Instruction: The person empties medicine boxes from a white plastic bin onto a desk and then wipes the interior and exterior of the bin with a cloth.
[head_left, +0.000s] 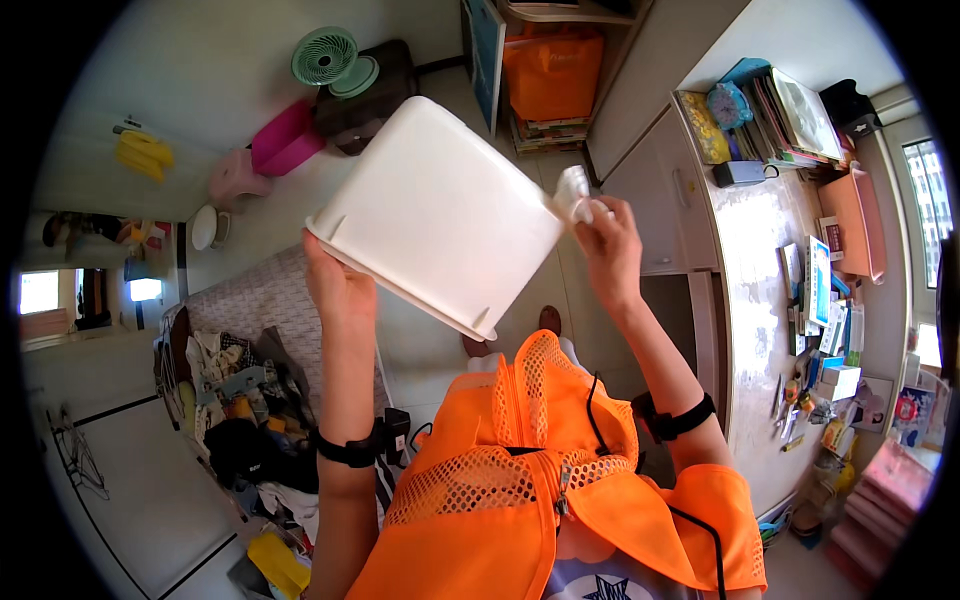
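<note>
A white plastic bin (442, 217) is held up in front of me, tilted, with one broad smooth side facing my eyes. My left hand (341, 281) grips its rim at the lower left corner; the fingers behind the rim are hidden. Beside the bin's right edge, my right hand (611, 240) pinches a crumpled white wipe or tissue (574, 187). Whether the wipe touches the bin there I cannot tell. The bin's inside is turned away from view.
On the right stands a desk (757, 285) with books, boxes and a pink bin (855, 225). A heap of clothes (255, 420) lies at left. Beyond the white bin are a green fan (326, 58), a magenta bin (287, 139), a pink stool (236, 176) and an orange bag (551, 75).
</note>
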